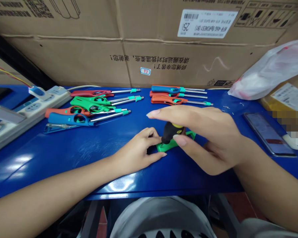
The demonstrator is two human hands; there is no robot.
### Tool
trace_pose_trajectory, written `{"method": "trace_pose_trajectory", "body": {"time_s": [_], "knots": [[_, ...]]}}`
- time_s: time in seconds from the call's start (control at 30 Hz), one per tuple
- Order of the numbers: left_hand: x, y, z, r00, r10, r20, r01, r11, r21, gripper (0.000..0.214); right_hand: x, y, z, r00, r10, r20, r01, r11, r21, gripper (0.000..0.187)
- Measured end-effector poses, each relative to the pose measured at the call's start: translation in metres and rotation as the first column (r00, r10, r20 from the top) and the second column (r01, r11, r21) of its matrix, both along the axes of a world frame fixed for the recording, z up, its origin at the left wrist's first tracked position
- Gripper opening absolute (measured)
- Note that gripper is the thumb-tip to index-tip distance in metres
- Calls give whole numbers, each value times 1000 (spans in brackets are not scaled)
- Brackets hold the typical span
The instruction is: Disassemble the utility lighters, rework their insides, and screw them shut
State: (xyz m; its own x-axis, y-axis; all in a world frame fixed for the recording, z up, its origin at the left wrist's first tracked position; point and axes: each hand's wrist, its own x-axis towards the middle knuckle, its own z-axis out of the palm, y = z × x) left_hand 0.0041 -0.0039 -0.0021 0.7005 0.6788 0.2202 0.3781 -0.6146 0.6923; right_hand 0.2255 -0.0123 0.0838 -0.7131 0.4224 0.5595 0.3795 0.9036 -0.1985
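Note:
My left hand pinches the left end of a green lighter body and holds it down on the blue table. Above that body is a stubby screwdriver with a black and yellow handle, its lower end at the green piece. My right hand is curled around this handle, thumb on its near side and a finger stretched past it over the top. The other fingers of that hand and the far part of the green body are hidden behind it.
Several long-nosed lighters lie behind my hands, a blue one at left and an orange one at right. A power strip runs along the left. A phone and plastic bag are at right. Cardboard walls the back.

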Motion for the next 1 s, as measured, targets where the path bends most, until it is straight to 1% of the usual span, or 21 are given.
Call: {"method": "trace_pose_trajectory", "body": {"time_s": [0.07, 0.2, 0.27, 0.3, 0.4, 0.47, 0.5, 0.53, 0.6, 0.67, 0.73, 0.8, 0.87, 0.9, 0.93, 0.97, 1.0], "knots": [[0, 0, 0, 1000, 0, -6, 0, 1000, 3, 19, -2, -1, 0, 1000, -20, -7, 20, 1000, -16, 44], [0, -1, 0, 1000, 7, 7, -7, 1000, -30, 21, -6, 2, -3, 995, -99, 4, 98, 989, 114, 28], [0, -1, 0, 1000, 9, 19, -9, 999, -34, 25, -6, 4, -4, 991, -134, 10, 131, 980, 151, 30], [0, -1, 0, 1000, 10, 18, -9, 1000, -28, 26, -6, 4, -5, 992, -126, 1, 125, 981, 151, 30], [0, -1, 1, 1000, 13, -9, -13, 1000, 2, 21, -4, 4, -5, 998, -22, -66, 28, 995, 91, 30], [0, -1, 1, 1000, 9, -11, -9, 1000, -4, 20, -4, 3, -5, 994, 35, -101, -33, 999, 14, 31], [0, -1, 2, 1000, 5, -6, -5, 1000, -16, 21, -5, 3, -5, 991, 53, -124, -55, 998, -14, 28], [0, -1, 2, 1000, -1, -3, 1, 1000, -27, 21, -6, 3, -6, 987, 61, -150, -66, 997, -29, 26], [0, 0, 2, 1000, -14, -8, 14, 1000, -26, 22, -11, 4, -9, 976, 53, -212, -60, 998, -29, 26], [-1, 1, 3, 1000, -15, -22, 15, 1000, 7, 20, -16, 5, -12, 960, -19, -281, 13, 1000, -23, 32], [-3, 1, 5, 999, -12, -38, 14, 999, 49, 20, -19, 9, -13, 916, -95, -389, 76, 995, -66, 28], [-7, 2, 10, 996, -11, -85, 19, 996, 86, 28, -17, 15, -10, 819, -192, -541, 131, 980, -150, 26], [-10, 4, 16, 987, 0, -160, 20, 992, 123, 35, -7, 24, -5, 709, -269, -652, 148, 960, -236, 26], [-12, 5, 18, 980, 10, -197, 18, 989, 144, 37, 0, 28, -2, 692, -279, -666, 135, 956, -261, 27], [-13, 6, 20, 974, 21, -226, 18, 985, 170, 38, 9, 33, 1, 713, -291, -637, 145, 951, -273, 24], [-15, 7, 22, 969, 33, -246, 16, 981, 196, 38, 19, 37, 2, 763, -290, -577, 159, 950, -267, 18], [-16, 8, 22, 965, 43, -257, 15, 975, 220, 39, 29, 40, 2, 832, -264, -487, 173, 959, -224, 13]]}}
